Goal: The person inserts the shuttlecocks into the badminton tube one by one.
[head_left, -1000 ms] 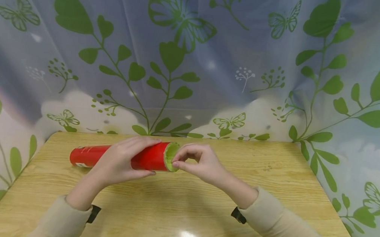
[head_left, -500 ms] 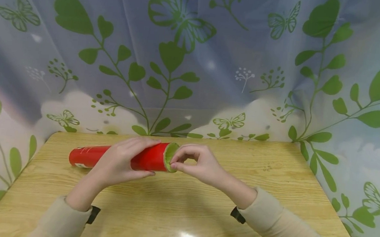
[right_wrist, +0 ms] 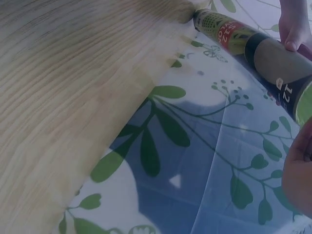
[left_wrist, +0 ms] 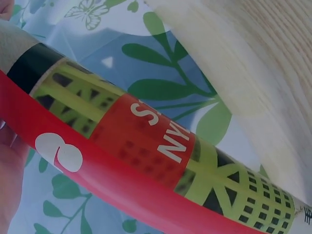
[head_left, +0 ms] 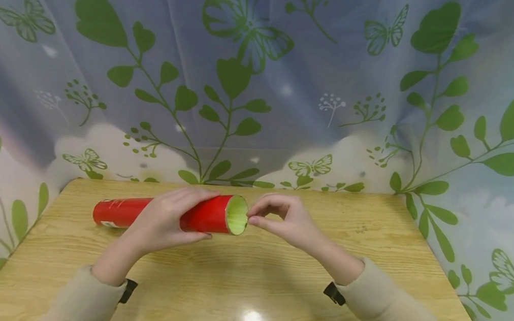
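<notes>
A red shuttlecock tube [head_left: 208,215] lies sideways above the table, its open end facing right. My left hand [head_left: 166,221] grips it around the middle, thumb below and fingers over the top. In the left wrist view, its clear window [left_wrist: 229,180] shows yellow nylon shuttlecocks. The tube's open mouth [head_left: 237,215] is yellow-green inside. My right hand [head_left: 286,221] is at the right edge of this mouth, with thumb and index fingertips together by the rim. Whether anything is between them cannot be seen. The right wrist view shows the tube's printed side [right_wrist: 280,68] and part of my right hand [right_wrist: 296,175].
The wooden table [head_left: 210,279] runs under both forearms. A curtain [head_left: 262,105] with leaves and butterflies hangs behind it and at both sides. Each wrist carries a black strap [head_left: 128,291] by the sleeve cuff.
My right hand has drawn back to the right, from inside the tube's mouth to its outer edge. The tube's open end has shifted slightly right, and more of its inside shows. My left hand keeps its grip.
</notes>
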`<action>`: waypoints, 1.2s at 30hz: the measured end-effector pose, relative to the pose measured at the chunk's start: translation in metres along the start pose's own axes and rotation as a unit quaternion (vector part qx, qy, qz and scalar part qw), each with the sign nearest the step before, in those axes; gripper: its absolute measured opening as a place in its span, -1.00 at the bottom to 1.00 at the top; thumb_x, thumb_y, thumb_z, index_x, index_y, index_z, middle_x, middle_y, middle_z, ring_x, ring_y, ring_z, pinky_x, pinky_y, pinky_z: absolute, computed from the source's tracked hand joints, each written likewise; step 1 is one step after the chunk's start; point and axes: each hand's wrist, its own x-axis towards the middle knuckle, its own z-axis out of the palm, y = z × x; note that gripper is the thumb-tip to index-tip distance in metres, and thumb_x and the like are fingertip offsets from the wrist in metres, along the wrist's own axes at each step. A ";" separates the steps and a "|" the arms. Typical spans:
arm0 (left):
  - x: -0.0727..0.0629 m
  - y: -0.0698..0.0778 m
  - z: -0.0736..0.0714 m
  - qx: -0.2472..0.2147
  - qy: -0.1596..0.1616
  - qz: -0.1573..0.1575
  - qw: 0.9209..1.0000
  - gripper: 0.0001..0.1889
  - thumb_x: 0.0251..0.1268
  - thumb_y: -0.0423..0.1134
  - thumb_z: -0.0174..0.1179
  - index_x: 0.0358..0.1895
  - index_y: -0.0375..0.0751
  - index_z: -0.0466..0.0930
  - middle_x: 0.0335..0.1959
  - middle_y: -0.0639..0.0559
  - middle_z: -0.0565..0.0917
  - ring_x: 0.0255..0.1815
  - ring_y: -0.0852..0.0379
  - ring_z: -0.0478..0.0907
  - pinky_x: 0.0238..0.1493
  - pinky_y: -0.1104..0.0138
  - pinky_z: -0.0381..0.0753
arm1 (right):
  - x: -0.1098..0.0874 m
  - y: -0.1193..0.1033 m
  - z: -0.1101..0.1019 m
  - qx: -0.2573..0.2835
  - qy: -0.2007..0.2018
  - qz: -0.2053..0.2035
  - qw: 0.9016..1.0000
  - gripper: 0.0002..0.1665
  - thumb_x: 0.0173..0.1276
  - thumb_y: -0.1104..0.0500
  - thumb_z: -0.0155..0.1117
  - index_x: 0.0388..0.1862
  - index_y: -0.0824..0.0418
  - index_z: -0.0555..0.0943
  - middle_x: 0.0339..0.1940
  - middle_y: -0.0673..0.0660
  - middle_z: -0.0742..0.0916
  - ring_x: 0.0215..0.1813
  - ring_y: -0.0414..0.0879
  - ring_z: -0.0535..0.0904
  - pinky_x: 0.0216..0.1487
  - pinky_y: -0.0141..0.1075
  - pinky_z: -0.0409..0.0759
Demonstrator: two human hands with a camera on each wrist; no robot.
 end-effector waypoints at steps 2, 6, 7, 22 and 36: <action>0.001 0.000 0.003 0.007 -0.003 -0.005 1.000 -0.15 -0.14 -0.11 0.74 0.34 -0.18 0.60 0.17 -0.07 0.78 0.18 -0.08 0.74 0.17 -0.04 0.78 | -0.004 0.000 -0.006 0.000 0.005 0.007 1.000 -0.86 0.30 0.54 0.41 -0.16 0.49 0.74 -0.17 0.44 0.78 -0.15 -0.30 0.70 0.02 -0.37 0.75; 0.004 0.001 0.011 0.032 -0.009 -0.012 0.999 -0.16 -0.11 -0.04 0.73 0.33 -0.15 0.62 0.17 -0.07 0.78 0.19 -0.09 0.74 0.19 -0.04 0.77 | -0.013 0.004 -0.018 0.000 0.015 0.025 1.000 -0.85 0.32 0.53 0.39 -0.13 0.52 0.72 -0.14 0.40 0.80 -0.13 -0.32 0.72 0.06 -0.38 0.75; 0.004 0.002 0.014 0.038 -0.011 -0.013 0.999 -0.17 -0.11 -0.02 0.73 0.33 -0.14 0.62 0.17 -0.07 0.78 0.19 -0.09 0.74 0.19 -0.04 0.77 | -0.016 0.006 -0.022 -0.001 0.018 0.029 0.999 -0.85 0.32 0.52 0.39 -0.13 0.52 0.72 -0.14 0.34 0.81 -0.12 -0.32 0.73 0.07 -0.38 0.75; 0.020 -0.002 0.068 0.072 -0.054 -0.076 0.993 -0.17 -0.06 0.05 0.71 0.36 -0.02 0.61 0.19 0.02 0.77 0.19 -0.03 0.74 0.15 0.04 0.79 | -0.061 0.035 -0.074 -0.042 0.062 0.121 0.990 -0.76 0.47 0.36 0.38 0.03 0.49 0.71 -0.11 -0.27 0.81 0.00 -0.30 0.79 0.06 -0.42 0.77; 0.033 -0.012 0.118 0.076 -0.124 -0.101 0.984 -0.17 -0.01 0.08 0.69 0.39 -0.02 0.61 0.24 0.01 0.76 0.26 -0.03 0.70 0.31 0.08 0.71 | -0.108 0.051 -0.112 -0.083 0.103 0.152 0.979 -0.71 0.48 0.37 0.36 0.09 0.53 0.69 -0.05 -0.20 0.84 -0.01 -0.41 0.77 0.04 -0.50 0.75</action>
